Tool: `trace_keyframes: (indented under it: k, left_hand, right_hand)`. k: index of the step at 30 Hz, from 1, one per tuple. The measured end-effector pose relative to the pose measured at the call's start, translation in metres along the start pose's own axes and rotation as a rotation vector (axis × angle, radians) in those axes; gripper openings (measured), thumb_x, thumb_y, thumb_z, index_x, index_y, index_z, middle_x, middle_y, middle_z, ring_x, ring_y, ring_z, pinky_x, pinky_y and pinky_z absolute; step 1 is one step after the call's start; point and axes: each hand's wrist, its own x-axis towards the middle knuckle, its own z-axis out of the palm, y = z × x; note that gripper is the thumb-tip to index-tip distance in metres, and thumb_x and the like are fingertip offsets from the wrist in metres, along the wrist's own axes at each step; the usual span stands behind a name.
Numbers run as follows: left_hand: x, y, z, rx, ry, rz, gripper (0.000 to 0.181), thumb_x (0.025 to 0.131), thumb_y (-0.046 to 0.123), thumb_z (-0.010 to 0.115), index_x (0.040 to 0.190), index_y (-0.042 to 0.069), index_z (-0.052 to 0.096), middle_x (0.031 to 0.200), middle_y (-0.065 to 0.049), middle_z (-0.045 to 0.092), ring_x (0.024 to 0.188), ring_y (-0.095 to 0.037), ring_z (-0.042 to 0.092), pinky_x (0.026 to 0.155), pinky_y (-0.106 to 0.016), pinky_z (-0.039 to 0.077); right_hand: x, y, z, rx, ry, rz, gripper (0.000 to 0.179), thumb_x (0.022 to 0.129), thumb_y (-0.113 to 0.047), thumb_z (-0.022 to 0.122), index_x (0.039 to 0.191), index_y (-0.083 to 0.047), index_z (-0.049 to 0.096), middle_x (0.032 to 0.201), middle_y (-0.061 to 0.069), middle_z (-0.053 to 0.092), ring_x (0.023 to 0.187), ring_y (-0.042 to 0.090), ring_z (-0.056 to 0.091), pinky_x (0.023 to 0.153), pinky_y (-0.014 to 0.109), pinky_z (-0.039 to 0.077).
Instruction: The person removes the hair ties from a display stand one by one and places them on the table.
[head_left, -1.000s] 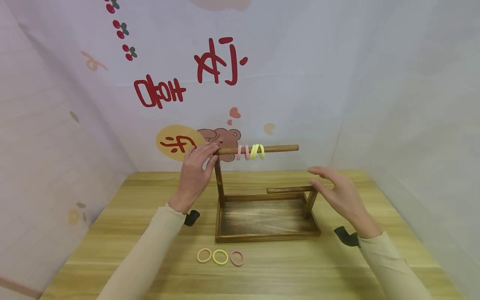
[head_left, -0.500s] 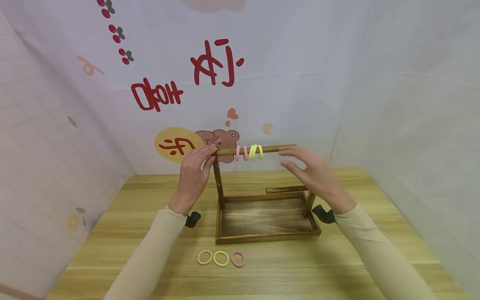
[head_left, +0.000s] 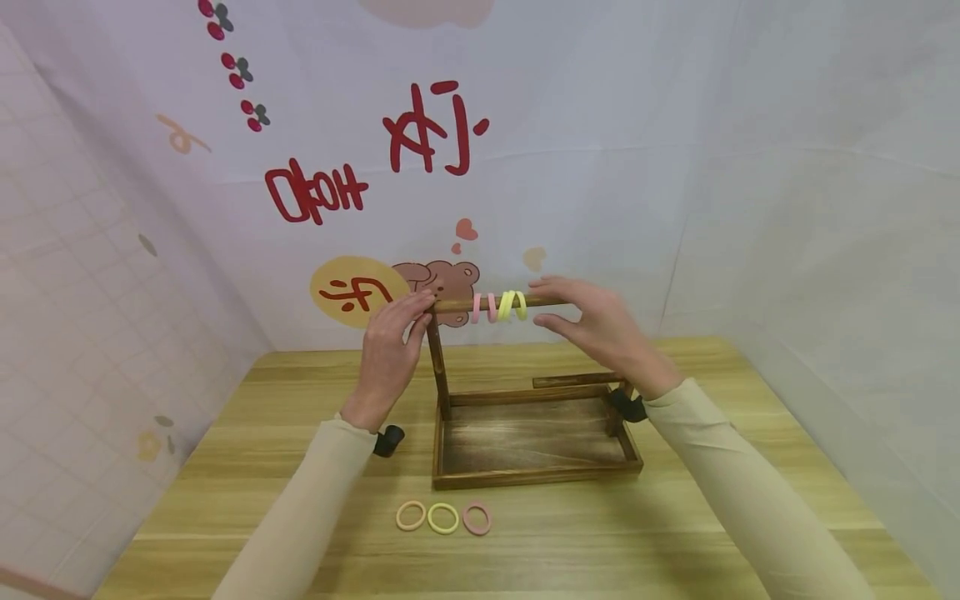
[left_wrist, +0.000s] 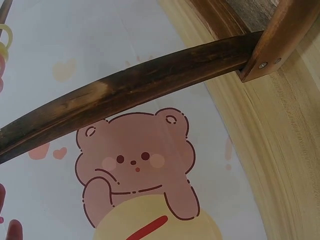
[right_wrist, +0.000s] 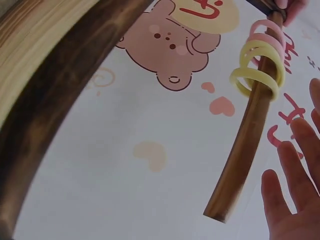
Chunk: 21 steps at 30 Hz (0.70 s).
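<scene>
In the head view my left hand (head_left: 390, 350) holds the top left corner of a wooden rack (head_left: 536, 477), its fingers over the end of the upper bar and thumb by the post. My right hand (head_left: 600, 325) is at the bar's free right end, fingers above and thumb below, just right of the rings. Two pink rings (head_left: 483, 308) and a few yellow rings (head_left: 513, 306) hang on the upper bar (right_wrist: 245, 145). In the right wrist view the right fingers (right_wrist: 285, 185) are spread, apart from the bar and rings.
On the table in front of the rack lie a peach ring (head_left: 410, 516), a yellow ring (head_left: 443, 518) and a pink ring (head_left: 477, 518) in a row. A lower bar (head_left: 577, 381) sticks out leftward from the rack's right post. Behind hangs a printed white cloth (head_left: 600, 167).
My right hand has moved up and left from the lower right post to the upper bar's free end, close to the yellow rings. The left hand stays at the corner.
</scene>
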Motion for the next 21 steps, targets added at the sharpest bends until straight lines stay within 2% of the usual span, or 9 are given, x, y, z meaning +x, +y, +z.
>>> trace_keyframes:
  k: [5, 13, 21]
  left_hand:
    - [-0.001, 0.001, 0.001, -0.008, 0.001, -0.007, 0.030, 0.094, 0.001, 0.074, 0.124, -0.001, 0.073, 0.126, -0.015, 0.073, 0.120, -0.036, 0.066, 0.105, -0.053, 0.049]
    - [-0.001, 0.001, 0.002, -0.014, 0.004, -0.011, 0.029, 0.094, 0.001, 0.074, 0.123, -0.001, 0.073, 0.126, -0.015, 0.072, 0.119, -0.036, 0.067, 0.104, -0.052, 0.050]
    - [-0.001, 0.000, 0.002, -0.009, -0.001, -0.018, 0.029, 0.095, 0.001, 0.073, 0.124, -0.002, 0.073, 0.127, -0.016, 0.072, 0.119, -0.036, 0.067, 0.105, -0.052, 0.050]
  right_hand:
    - [0.007, 0.005, 0.004, 0.017, -0.052, 0.004, 0.046, 0.087, -0.009, 0.084, 0.131, -0.008, 0.070, 0.125, 0.005, 0.074, 0.135, 0.029, 0.057, 0.115, 0.047, 0.042]
    - [0.014, 0.008, 0.008, -0.040, -0.147, 0.084, 0.054, 0.089, -0.017, 0.085, 0.138, -0.007, 0.065, 0.140, 0.011, 0.065, 0.137, 0.033, 0.054, 0.115, 0.052, 0.042]
    - [0.021, 0.010, 0.013, -0.080, -0.212, 0.121, 0.057, 0.089, -0.018, 0.084, 0.140, -0.006, 0.063, 0.142, 0.014, 0.063, 0.137, 0.035, 0.054, 0.114, 0.053, 0.041]
